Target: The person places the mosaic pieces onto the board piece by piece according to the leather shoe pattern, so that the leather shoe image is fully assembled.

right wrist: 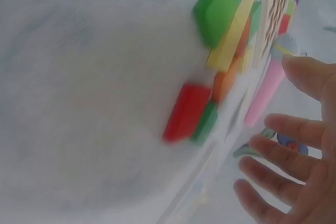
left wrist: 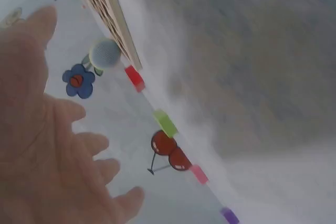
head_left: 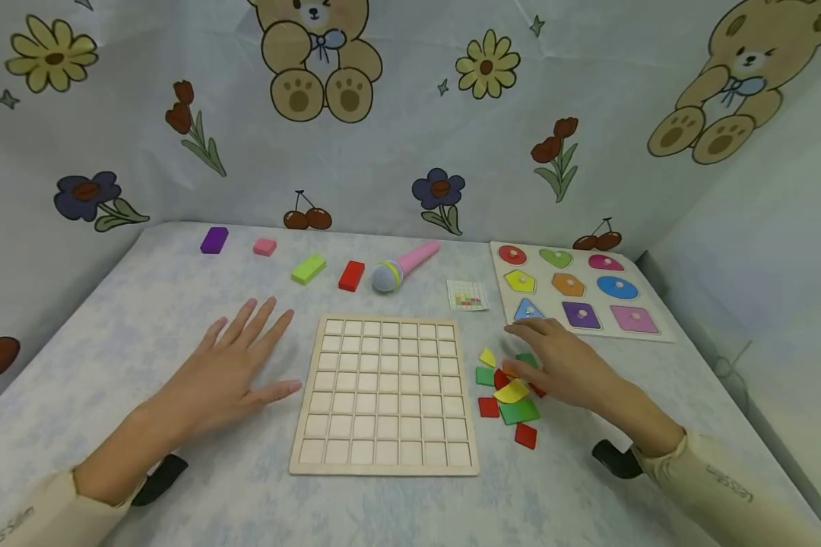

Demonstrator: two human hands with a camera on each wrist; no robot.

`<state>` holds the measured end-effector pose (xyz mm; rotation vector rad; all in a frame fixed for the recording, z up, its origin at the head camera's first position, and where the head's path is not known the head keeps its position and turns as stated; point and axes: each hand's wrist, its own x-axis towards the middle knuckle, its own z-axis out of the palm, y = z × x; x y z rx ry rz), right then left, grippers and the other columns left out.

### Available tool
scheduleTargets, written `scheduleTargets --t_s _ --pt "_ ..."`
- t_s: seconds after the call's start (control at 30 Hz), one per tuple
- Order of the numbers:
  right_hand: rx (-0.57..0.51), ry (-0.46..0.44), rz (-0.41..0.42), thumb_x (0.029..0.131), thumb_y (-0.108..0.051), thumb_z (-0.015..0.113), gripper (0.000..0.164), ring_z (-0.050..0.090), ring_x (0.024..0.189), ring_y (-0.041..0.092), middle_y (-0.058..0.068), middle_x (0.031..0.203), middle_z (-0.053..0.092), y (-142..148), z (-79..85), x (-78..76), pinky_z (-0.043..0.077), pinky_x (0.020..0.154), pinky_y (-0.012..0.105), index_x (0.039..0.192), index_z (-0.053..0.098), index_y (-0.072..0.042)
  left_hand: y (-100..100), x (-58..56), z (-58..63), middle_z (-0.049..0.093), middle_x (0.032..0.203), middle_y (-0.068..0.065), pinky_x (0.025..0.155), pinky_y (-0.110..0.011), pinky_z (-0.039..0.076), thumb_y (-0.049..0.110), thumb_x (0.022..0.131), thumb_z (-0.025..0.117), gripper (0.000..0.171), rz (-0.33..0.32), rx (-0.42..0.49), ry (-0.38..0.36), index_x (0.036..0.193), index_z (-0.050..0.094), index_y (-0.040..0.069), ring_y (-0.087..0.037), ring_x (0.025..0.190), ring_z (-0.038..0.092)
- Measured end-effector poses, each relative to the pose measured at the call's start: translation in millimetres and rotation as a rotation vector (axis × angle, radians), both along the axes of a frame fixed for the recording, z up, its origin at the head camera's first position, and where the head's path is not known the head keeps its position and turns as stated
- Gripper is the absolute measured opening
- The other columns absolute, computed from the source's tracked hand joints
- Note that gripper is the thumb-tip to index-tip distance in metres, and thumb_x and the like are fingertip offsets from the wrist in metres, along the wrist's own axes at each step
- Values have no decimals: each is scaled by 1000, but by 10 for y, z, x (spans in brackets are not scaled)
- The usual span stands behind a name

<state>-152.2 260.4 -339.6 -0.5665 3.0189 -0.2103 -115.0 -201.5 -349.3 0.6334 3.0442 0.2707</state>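
A square wooden grid board (head_left: pixel 386 395) lies in front of me, its small cells bare. Left of it my left hand (head_left: pixel 229 372) is spread with straight fingers and holds nothing, the thumb pointing toward the board's edge. On the other side my right hand (head_left: pixel 564 365) hovers over a pile of coloured pieces, fingers loosely extended and holding nothing. In that pile are a yellow piece (head_left: pixel 511 391), a green piece (head_left: pixel 520 412) and a red piece (head_left: pixel 525 436). The right wrist view shows a red piece (right wrist: pixel 187 111) beside a green one, near the fingers. My right hand partly covers the pile.
Behind the board lie a pink toy microphone (head_left: pixel 417 258), a red block (head_left: pixel 352 276), a green block (head_left: pixel 309 269), a pink block (head_left: pixel 264 247) and a purple block (head_left: pixel 214 240). A small pattern card (head_left: pixel 467 295) and a shape puzzle board (head_left: pixel 629 329) sit at the back right.
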Motion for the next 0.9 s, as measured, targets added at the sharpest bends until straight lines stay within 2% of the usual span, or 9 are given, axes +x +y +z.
scheduleTargets --t_s 0.1,0.2,0.33,0.4,0.53,0.67,0.77,0.9 --pt "-13 -39 30 91 -43 72 55 55 126 38 18 138 58 -155 -34 -69 56 91 52 136 62 -12 62 -15 -41 4 169 -14 117 -69 10 79 84 55 112 -55 40 -78 163 7 17 -40 155 1" --pt "-23 -81 49 91 -41 73 48 63 109 27 11 125 66 -265 -56 -146 59 83 39 130 67 -14 90 -38 -88 6 169 -16 116 -70 8 80 75 63 122 -91 94 -168 163 8 15 -43 154 3" --pt "-26 -133 57 90 -35 76 37 59 81 12 -1 103 69 -338 -61 -224 53 67 24 121 71 -17 96 -82 -129 6 168 -19 115 -73 6 79 72 68 125 -109 127 -281 163 10 15 -47 153 3" --pt "-28 -154 59 89 -33 77 33 56 76 10 -2 98 68 -349 -58 -245 50 63 21 118 72 -17 96 -100 -130 5 168 -19 115 -73 7 78 72 68 124 -108 121 -327 163 10 16 -48 153 2" --pt "-34 -173 81 89 -27 77 25 57 76 9 -4 95 67 -333 -73 -274 50 65 19 112 74 -17 119 -120 -123 5 168 -20 114 -73 7 78 73 68 122 -106 109 -374 163 12 19 -49 152 1" --pt "-77 -203 96 89 -20 77 20 58 78 11 -5 93 68 -311 -67 -326 51 66 21 107 74 -14 138 -134 -107 4 168 -21 114 -74 7 77 73 68 120 -99 105 -390 163 12 20 -50 152 0" --pt "-120 -216 94 88 -18 77 22 58 78 12 -3 93 68 -315 -50 -364 52 62 22 109 75 -13 140 -139 -104 3 168 -21 114 -74 7 76 72 69 121 -95 104 -393 163 13 19 -50 152 0" --pt "-181 -156 127 87 -18 78 26 60 83 14 -1 98 68 -366 -23 -385 53 64 22 113 77 -12 133 -146 -102 3 168 -22 114 -74 6 74 72 71 121 -101 108 -388 163 14 17 -50 152 -1"
